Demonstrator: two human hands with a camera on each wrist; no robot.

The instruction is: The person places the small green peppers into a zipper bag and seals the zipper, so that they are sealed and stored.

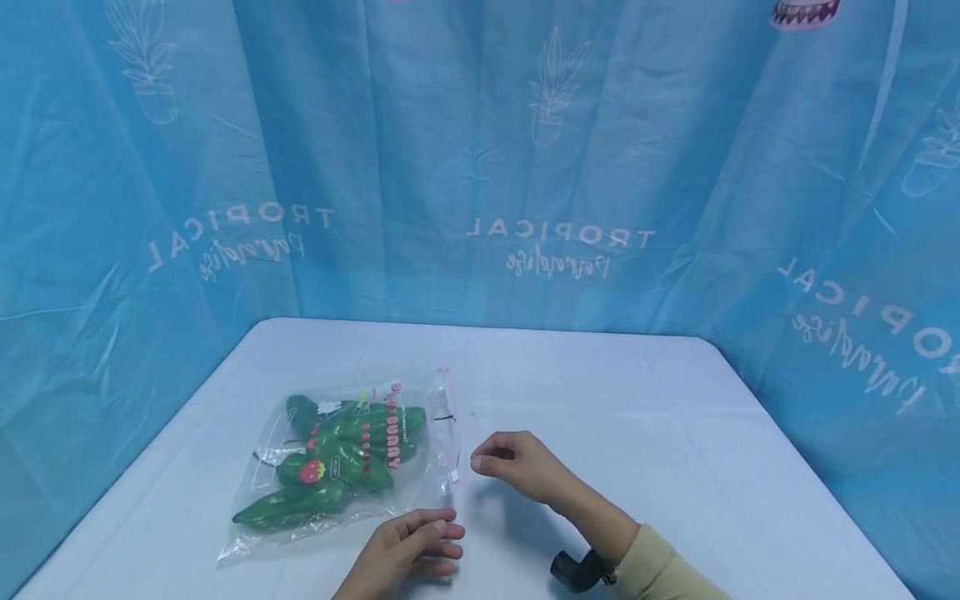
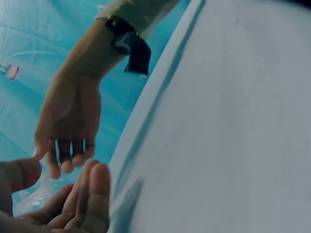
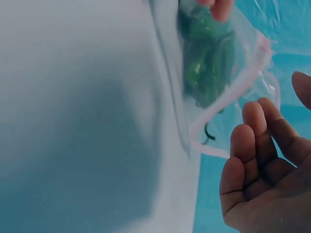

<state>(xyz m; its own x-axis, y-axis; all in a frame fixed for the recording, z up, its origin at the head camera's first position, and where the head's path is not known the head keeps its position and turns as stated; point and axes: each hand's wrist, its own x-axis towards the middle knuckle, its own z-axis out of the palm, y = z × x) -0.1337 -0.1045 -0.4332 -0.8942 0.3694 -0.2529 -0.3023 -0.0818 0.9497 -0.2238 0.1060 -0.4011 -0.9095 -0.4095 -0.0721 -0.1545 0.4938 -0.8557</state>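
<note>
A clear zip bag (image 1: 392,437) with pink and red print lies flat on the left half of the table. Several shiny green peppers (image 1: 292,504) are inside it, some with thin dark stems. The bag's pink-edged mouth (image 3: 238,90) faces right; whether it is sealed cannot be told. My left hand (image 1: 408,550) is just in front of the bag's near right corner, fingers loosely extended and holding nothing. To the right of the mouth hovers my right hand (image 1: 525,467), its fingers gently bent, thumb near the fingertips, with nothing in it. A gap separates it from the bag.
The white table (image 1: 600,392) has rounded far corners. Blue printed curtains (image 1: 480,167) surround its back and sides. A black strap with a dark device (image 1: 577,571) sits on the right wrist, below a beige sleeve (image 1: 660,567).
</note>
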